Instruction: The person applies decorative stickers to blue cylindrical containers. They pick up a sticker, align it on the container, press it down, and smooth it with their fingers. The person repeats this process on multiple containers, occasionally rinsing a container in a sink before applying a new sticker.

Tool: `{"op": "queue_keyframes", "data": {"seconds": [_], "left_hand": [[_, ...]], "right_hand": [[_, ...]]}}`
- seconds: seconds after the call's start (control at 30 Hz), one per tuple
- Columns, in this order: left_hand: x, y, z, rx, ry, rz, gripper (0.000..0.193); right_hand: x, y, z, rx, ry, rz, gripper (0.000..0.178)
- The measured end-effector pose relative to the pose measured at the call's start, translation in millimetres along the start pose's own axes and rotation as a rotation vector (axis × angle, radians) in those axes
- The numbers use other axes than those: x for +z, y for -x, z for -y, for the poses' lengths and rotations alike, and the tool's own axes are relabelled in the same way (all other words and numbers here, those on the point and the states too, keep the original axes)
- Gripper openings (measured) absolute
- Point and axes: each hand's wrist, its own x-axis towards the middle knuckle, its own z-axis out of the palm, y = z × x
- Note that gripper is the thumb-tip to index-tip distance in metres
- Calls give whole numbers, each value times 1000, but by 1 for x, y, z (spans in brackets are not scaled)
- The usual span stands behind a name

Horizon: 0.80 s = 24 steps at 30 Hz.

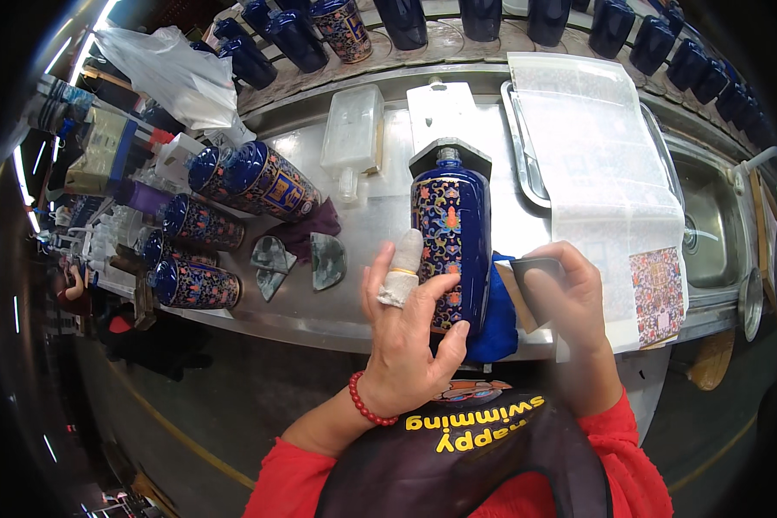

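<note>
A dark blue bottle lies on the steel worktop with its neck pointing away from me. A patterned floral decal covers the face turned up. My left hand rests on it with fingers apart, index finger and thumb touching the decal's near part. A whitish finger cover with a yellow band wraps one of its fingers. Just right of the bottle, my right hand grips a flat dark scraper with a tan edge, apart from the bottle. A blue cloth lies beside the bottle's near end.
Decorated bottles lie at the left, near cut green-black pieces. A clear empty bottle lies farther back. White sheets cover a tray at right, with a patterned decal sheet and a sink. Blue bottles line the far conveyor.
</note>
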Motion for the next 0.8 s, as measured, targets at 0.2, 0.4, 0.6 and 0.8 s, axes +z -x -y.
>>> {"op": "queue_keyframes", "data": {"seconds": [0.2, 0.4, 0.6, 0.8], "left_hand": [[2, 1, 7, 34, 68, -107, 50], [13, 19, 6, 97, -328, -46, 60], [16, 13, 33, 210, -257, -91, 65], [24, 19, 33, 419, -347, -74, 68]], "right_hand": [[-1, 0, -2, 18, -11, 10, 17], [-1, 1, -5, 6, 1, 2, 17], [1, 0, -4, -17, -2, 4, 17], [-1, 2, -5, 3, 8, 5, 17]]}}
